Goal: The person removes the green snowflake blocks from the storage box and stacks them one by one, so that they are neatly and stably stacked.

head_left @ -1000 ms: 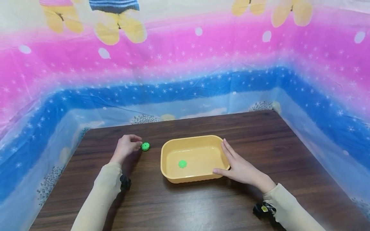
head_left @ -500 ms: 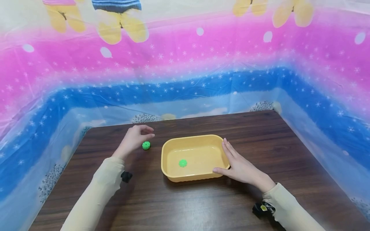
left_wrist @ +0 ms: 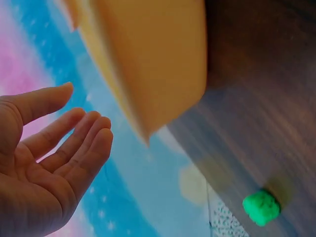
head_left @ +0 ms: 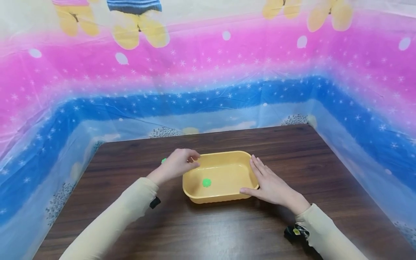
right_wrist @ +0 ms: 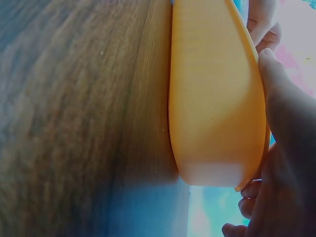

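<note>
A yellow rectangular plastic basin stands on the table, with a flat green scalloped piece on its floor. Over the basin's far left corner, my left hand is raised, its fingers loosely bent; the left wrist view shows nothing in it. Behind that hand, a second green piece lies on the tabletop, mostly hidden in the head view. My right hand rests against the basin's right end, fingers extended along the outside and thumb on the near rim.
The dark wood-grain table has its far edge close to a pink and blue printed cloth that hangs around it. Black wrist devices sit under both cream sleeves.
My left hand has left the green piece on the table and moved right, to the basin's far left corner. The right hand has stayed at the basin's right end.
</note>
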`<control>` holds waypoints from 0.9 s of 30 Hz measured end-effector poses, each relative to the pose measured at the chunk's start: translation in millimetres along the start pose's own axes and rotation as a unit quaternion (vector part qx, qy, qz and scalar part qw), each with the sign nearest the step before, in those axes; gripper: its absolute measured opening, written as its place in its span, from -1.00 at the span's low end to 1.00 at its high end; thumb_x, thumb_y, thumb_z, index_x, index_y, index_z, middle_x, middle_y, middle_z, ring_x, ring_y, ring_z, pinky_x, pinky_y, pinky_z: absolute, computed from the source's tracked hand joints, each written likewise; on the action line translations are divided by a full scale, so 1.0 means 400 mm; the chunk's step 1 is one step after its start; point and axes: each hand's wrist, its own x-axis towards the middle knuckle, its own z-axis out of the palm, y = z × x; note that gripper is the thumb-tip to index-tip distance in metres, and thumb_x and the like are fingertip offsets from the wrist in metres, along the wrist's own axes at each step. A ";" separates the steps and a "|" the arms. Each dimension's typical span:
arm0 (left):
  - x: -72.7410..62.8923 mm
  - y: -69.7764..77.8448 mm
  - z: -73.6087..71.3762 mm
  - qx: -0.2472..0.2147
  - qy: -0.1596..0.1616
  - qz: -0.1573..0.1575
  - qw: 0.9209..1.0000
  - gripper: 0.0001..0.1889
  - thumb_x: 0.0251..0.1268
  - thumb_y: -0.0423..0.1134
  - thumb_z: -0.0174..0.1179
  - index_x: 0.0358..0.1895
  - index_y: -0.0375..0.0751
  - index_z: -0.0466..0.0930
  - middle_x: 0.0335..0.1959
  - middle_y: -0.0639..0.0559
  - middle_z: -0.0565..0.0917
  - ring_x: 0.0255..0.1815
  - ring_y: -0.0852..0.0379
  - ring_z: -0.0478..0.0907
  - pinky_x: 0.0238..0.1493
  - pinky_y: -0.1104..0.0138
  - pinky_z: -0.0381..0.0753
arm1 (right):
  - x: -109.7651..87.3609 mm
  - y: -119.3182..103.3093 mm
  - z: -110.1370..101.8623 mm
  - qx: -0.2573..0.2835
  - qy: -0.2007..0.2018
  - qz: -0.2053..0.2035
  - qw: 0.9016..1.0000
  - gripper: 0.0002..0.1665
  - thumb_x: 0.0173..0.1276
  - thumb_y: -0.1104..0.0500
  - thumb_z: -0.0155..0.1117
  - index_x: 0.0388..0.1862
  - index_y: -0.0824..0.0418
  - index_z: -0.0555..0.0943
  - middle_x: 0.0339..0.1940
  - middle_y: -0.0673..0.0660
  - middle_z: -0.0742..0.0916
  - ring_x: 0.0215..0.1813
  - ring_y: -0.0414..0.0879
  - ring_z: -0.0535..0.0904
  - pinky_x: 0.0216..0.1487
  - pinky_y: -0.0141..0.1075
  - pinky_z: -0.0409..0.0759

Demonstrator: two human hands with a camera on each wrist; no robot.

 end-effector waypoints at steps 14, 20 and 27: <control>0.014 -0.027 0.141 0.106 -0.098 0.059 0.988 -0.58 0.34 -0.11 0.36 0.17 -0.24 0.65 0.05 -0.07 0.66 -0.08 0.08 0.61 -0.02 0.19 0.63 | 0.003 -0.001 0.003 -0.015 -0.006 0.003 1.000 0.34 0.31 -0.59 0.02 0.63 0.38 -0.08 0.67 0.28 -0.06 0.65 0.17 -0.14 0.54 0.12 0.05; 0.016 -0.023 0.161 0.176 -0.101 0.074 0.976 -0.61 0.26 -0.08 0.42 0.07 -0.18 0.68 -0.18 0.05 0.62 -0.34 0.21 0.48 -0.23 0.27 0.59 | 0.000 -0.002 0.003 -0.011 -0.007 0.009 1.000 0.37 0.29 -0.61 -0.01 0.63 0.37 -0.09 0.67 0.27 -0.07 0.65 0.16 -0.15 0.54 0.12 0.06; 0.019 -0.020 0.156 0.190 -0.114 0.068 0.973 -0.69 0.26 -0.07 0.43 -0.03 -0.14 0.70 -0.27 0.13 0.56 -0.36 0.21 0.46 -0.25 0.31 0.55 | 0.001 -0.007 -0.004 -0.012 -0.005 0.006 1.000 0.36 0.30 -0.60 0.00 0.63 0.38 -0.09 0.67 0.24 -0.10 0.65 0.17 -0.13 0.54 0.11 0.06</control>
